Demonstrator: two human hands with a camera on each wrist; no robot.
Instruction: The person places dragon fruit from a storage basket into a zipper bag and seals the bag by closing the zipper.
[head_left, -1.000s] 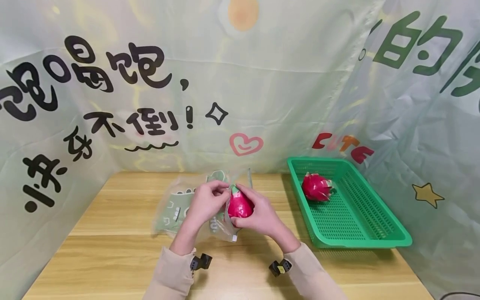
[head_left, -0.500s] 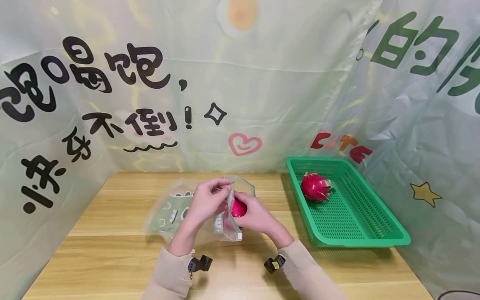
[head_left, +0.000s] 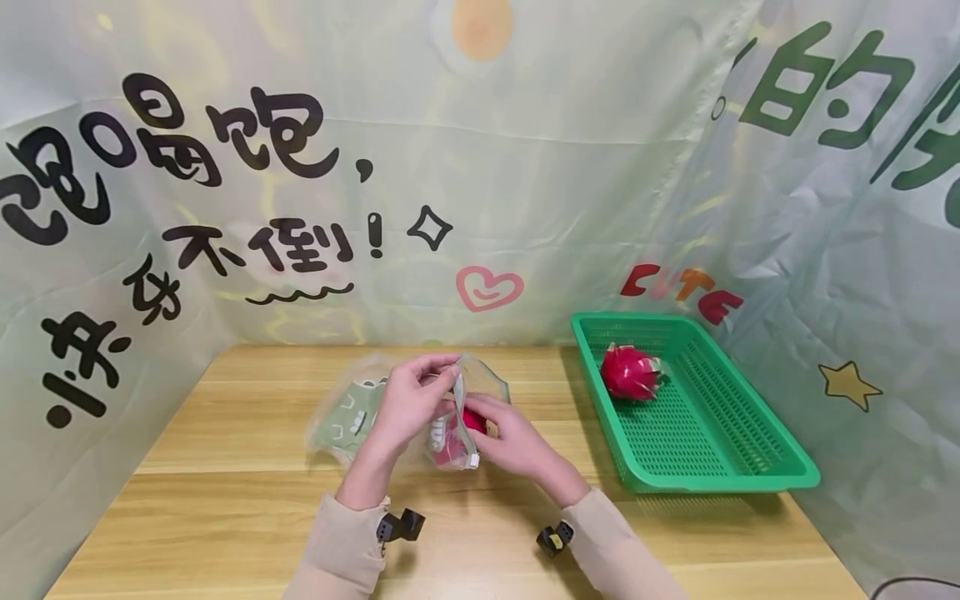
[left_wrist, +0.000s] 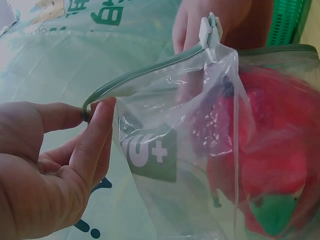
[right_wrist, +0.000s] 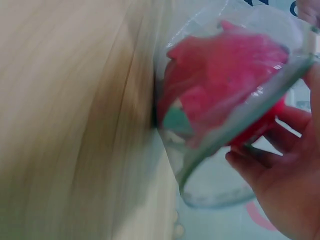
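A clear zip bag [head_left: 348, 421] with a green cartoon print lies on the table, its mouth facing right. My left hand [head_left: 408, 407] pinches the bag's rim between thumb and fingers; the left wrist view shows this hand [left_wrist: 65, 165] lifting the green-edged rim [left_wrist: 145, 68]. A pink dragon fruit [head_left: 475, 420] is partly inside the bag mouth, seen through the plastic in the left wrist view. My right hand [head_left: 517, 437] holds the fruit from the right, fingers within the opening. In the right wrist view, its thumb and fingers touch the fruit [right_wrist: 225, 75] behind the rim.
On the right side of the wooden table [head_left: 247, 517] stands a green plastic basket [head_left: 720, 482]. Another dragon fruit [head_left: 630, 372] lies at its left end. Printed cloth [head_left: 420, 158] hangs along the back and sides of the table.
The dragon fruit has moved from in front of the bag's mouth to partly inside it. My right hand has followed it, while my left hand keeps its pinch on the rim.
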